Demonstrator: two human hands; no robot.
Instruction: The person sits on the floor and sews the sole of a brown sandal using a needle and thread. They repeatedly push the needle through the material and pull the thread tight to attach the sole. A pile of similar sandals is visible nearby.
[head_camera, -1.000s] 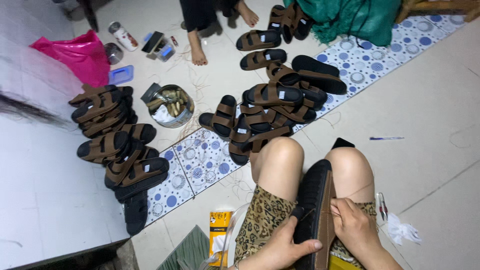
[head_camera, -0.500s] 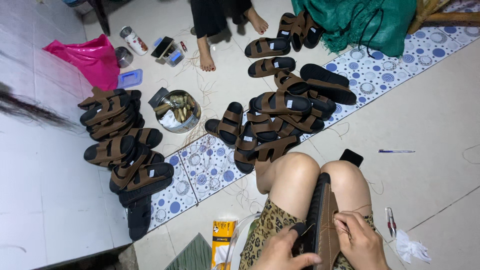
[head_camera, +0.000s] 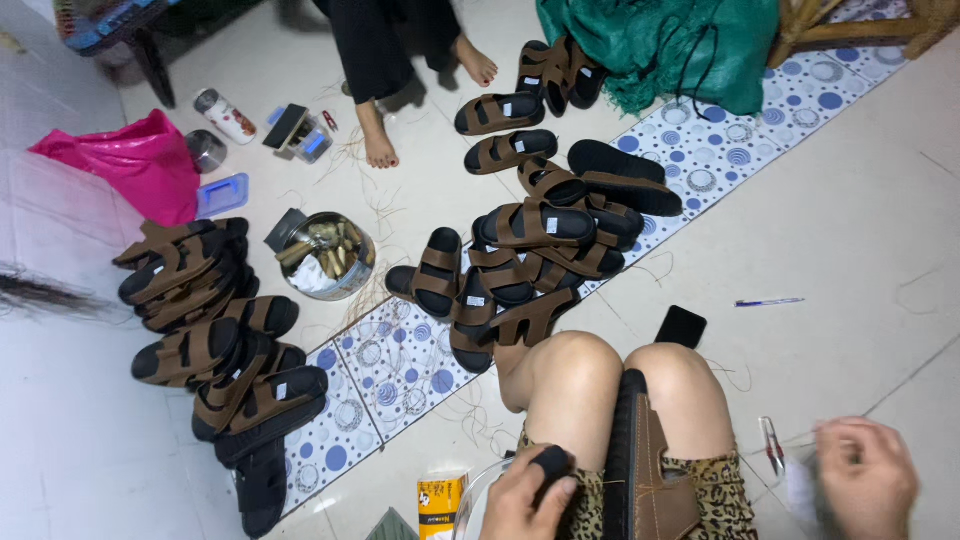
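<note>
Floor, left side: pink bag (head_camera: 130, 165); below it a stack of brown-strapped black sandals (head_camera: 215, 340) running toward the bottom edge.

Floor, centre-left: round metal tin (head_camera: 325, 255) holding scraps, resting at the edge of the blue-dotted mat (head_camera: 385, 365).

Floor, centre: second pile of sandals (head_camera: 540, 240), loosely heaped; another person's bare foot (head_camera: 378, 140) above it.

Lap, bottom edge: one sandal (head_camera: 640, 465) stands on its edge between the knees. Left hand (head_camera: 530, 495) is closed around a small black piece beside that sandal.

Bottom right corner: right hand (head_camera: 868, 480), blurred and curled, well apart from the sandal; a taut thread seems to run to it, but I cannot tell what it grips.

Floor, right: dark phone (head_camera: 681, 326), pen (head_camera: 768, 301).

Risk, judged: the sandal is steadied only by the knees, so a hard pull on the thread could tip it or snap the strand.
</note>
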